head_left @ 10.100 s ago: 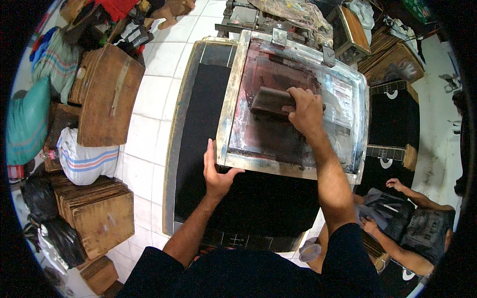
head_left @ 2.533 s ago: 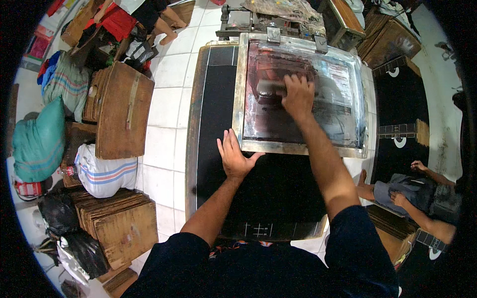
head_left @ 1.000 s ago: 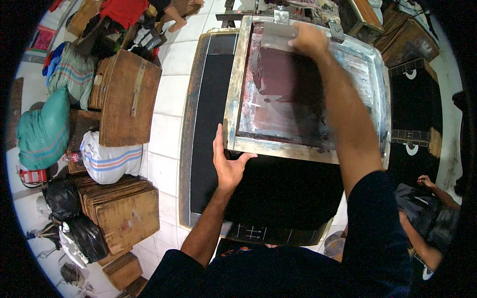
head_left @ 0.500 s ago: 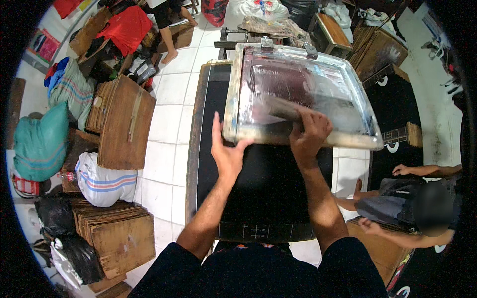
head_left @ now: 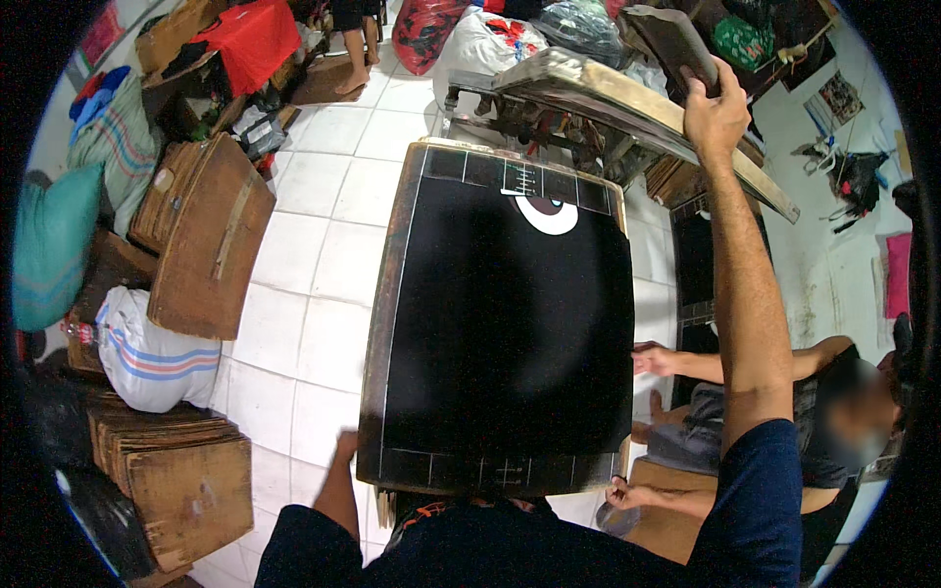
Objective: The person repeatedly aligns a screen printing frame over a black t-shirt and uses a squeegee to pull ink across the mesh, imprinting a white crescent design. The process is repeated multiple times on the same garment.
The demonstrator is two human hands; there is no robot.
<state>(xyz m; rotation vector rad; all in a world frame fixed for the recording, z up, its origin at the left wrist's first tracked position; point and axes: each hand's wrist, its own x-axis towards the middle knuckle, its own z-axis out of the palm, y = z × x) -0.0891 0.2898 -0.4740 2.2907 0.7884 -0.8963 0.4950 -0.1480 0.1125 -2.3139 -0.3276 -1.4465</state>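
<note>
My right hand (head_left: 716, 118) grips a dark squeegee (head_left: 673, 41) up at the top right, over the raised screen frame (head_left: 613, 83), which is tilted up at the back. Below it lies a board (head_left: 375, 382) covered by black fabric (head_left: 495, 333). A white rounded print with a dark centre (head_left: 544, 218) shows near the fabric's top, beside a ruled strip. My left hand (head_left: 347, 443) is low at the board's left edge; its fingers are mostly hidden.
A co-worker (head_left: 823, 412) sits at right, one hand (head_left: 652, 358) at the board's right edge, the other (head_left: 619, 495) near its corner. Stacked wooden boards (head_left: 191, 510) and sacks (head_left: 157, 372) line the left. Another person's legs (head_left: 353, 49) are at the back, near full bags (head_left: 426, 34).
The screen has swung up and back from the fabric, exposing the white print. My right hand moved up with the squeegee. My left hand left the frame and dropped toward the board's lower left.
</note>
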